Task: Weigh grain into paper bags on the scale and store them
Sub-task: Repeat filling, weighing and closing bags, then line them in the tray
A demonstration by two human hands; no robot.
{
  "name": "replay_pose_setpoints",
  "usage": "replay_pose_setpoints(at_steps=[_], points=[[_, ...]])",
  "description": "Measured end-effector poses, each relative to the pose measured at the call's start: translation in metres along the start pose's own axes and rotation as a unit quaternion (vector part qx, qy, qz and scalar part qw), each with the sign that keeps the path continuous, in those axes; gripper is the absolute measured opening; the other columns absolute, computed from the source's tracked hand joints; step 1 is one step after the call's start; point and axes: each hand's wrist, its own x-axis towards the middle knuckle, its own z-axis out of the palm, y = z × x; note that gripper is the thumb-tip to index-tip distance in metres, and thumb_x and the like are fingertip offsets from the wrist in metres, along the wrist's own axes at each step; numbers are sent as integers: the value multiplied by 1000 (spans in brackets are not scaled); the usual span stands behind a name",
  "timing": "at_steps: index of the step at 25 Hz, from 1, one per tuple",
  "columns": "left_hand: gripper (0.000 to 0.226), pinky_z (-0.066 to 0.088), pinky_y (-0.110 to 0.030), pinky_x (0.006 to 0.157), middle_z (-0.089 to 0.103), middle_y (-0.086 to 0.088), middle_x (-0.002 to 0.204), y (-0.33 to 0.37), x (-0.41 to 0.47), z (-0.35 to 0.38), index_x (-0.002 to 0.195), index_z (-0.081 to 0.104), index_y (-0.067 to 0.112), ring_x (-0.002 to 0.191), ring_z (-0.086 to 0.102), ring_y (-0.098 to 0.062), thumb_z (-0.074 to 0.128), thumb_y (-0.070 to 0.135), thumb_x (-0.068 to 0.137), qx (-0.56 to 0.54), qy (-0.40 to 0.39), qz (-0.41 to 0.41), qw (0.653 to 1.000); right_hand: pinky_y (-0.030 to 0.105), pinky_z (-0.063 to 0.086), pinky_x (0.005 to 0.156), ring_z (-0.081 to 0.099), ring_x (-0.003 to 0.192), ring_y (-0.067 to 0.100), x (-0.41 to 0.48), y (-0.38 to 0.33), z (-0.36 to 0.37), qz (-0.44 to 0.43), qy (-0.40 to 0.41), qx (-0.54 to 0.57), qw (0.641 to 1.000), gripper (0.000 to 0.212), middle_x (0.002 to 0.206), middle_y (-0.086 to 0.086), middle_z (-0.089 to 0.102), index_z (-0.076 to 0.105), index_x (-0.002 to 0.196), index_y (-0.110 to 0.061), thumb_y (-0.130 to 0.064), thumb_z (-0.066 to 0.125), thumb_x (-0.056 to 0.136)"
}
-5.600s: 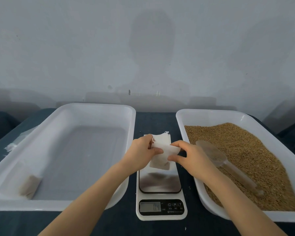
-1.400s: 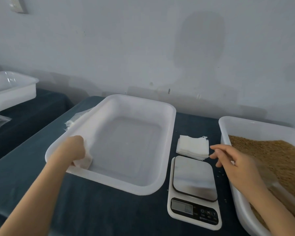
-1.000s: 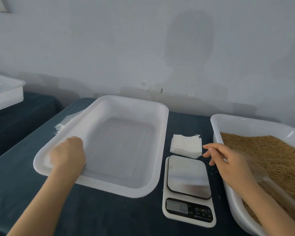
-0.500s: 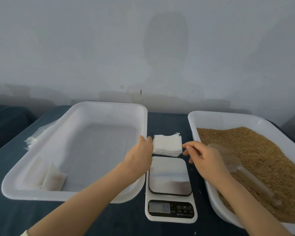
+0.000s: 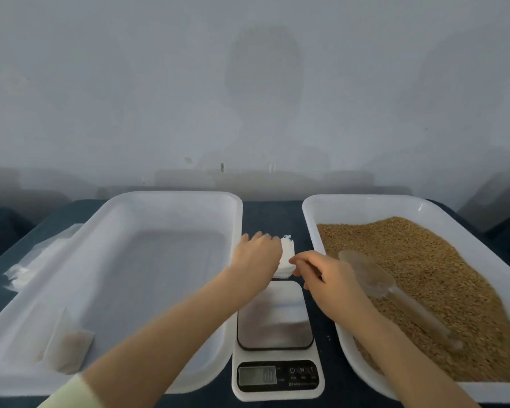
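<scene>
In the head view, the stack of paper bags (image 5: 286, 256) is seen on the dark worktop (image 5: 271, 212), just behind the scale (image 5: 277, 334) and between the two white trays, presumably so that a fresh bag can be drawn without reaching across either one. The left hand (image 5: 258, 256) is laid palm down on the stack with fingers fairly flat and nothing gripped, apparently to pin the pile. The right hand (image 5: 326, 279) is brought to the near right corner with fingertips drawn together, a pinch on the top bag's edge as far as can be made out. The scale's platform is bare. One filled bag (image 5: 68, 346) is leant in the near left corner of the storage tray (image 5: 165, 196), which suggests that one round is done. The grain (image 5: 430, 278) is heaped in the right tray (image 5: 365, 199), with a clear scoop (image 5: 374, 279) left lying on it, handle towards the person, ready for the right hand. Crumpled clear wrapping (image 5: 30, 266) is seen beyond the storage tray. On the scale's panel a power symbol, "M" and "T" can be read; the display digits and the small line beneath are too blurred
</scene>
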Motion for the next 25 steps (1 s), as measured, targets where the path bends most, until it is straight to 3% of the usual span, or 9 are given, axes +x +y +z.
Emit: replay_pose_setpoints(at_steps=[4,7,11,14,16,19,21,23,25], points=[[33,46,-35,88,57,-10,120,15,57,8,120,54,5,106,59,-29,56,25,94,-27,-212,-18,977,15,48,63,60,71,-2,0,3,-4,6,7,-11,1000,14,77,-13,65,67,97,-24,-22,53,94],[41,41,-41,98,52,-9,126,17,71,23,126,50,7,114,53,-32,59,25,91,15,-264,-34,964,24,49,59,60,66,8,-1,6,-4,8,15,3,1000,15,73,-9,65,66,94,-27,-22,51,95],[29,40,-41,101,54,-10,127,18,74,28,123,55,5,114,54,-31,46,12,96,-20,-254,-18,967,15,48,60,60,70,2,0,6,1,-11,23,12,1000,16,75,-15,64,67,95,-22,-22,51,94],[29,45,-36,97,57,-11,116,13,69,24,123,53,2,102,57,-28,43,8,97,-45,-234,-13,971,21,49,63,61,71,6,0,6,1,-12,19,8,1000,17,77,-10,66,67,98,-22,-22,50,95],[26,48,-26,82,54,-12,101,7,67,15,116,55,-3,81,53,-20,40,3,96,-41,-192,-16,981,26,50,61,61,69,8,-1,6,0,-9,23,11,1000,17,76,-7,66,67,98,-20,-20,51,95],[24,33,-16,52,46,-5,85,-6,53,-2,111,56,1,64,43,-13,36,3,97,-131,-81,-60,986,15,45,58,58,70,2,1,4,0,12,43,13,999,16,76,-12,62,67,100,-17,-17,52,95],[20,30,-19,50,46,-2,76,-14,30,-8,95,53,4,68,44,-18,34,6,98,-289,14,-115,950,9,43,62,58,73,-3,3,1,-1,45,68,11,997,18,83,-17,60,65,107,-21,-19,51,96],[23,40,-26,57,53,-2,74,-17,-2,-8,86,55,4,70,47,-21,37,11,98,-497,59,-149,853,13,48,72,60,87,-1,4,-2,-2,83,75,50,992,25,99,-20,59,56,120,-29,-25,50,96],[24,54,-38,73,67,-7,82,-20,-32,-8,93,66,4,75,61,-23,45,14,99,-656,15,-122,745,18,49,82,61,98,2,7,-8,-1,121,23,137,983,38,115,-22,53,44,132,-34,-33,50,95]])
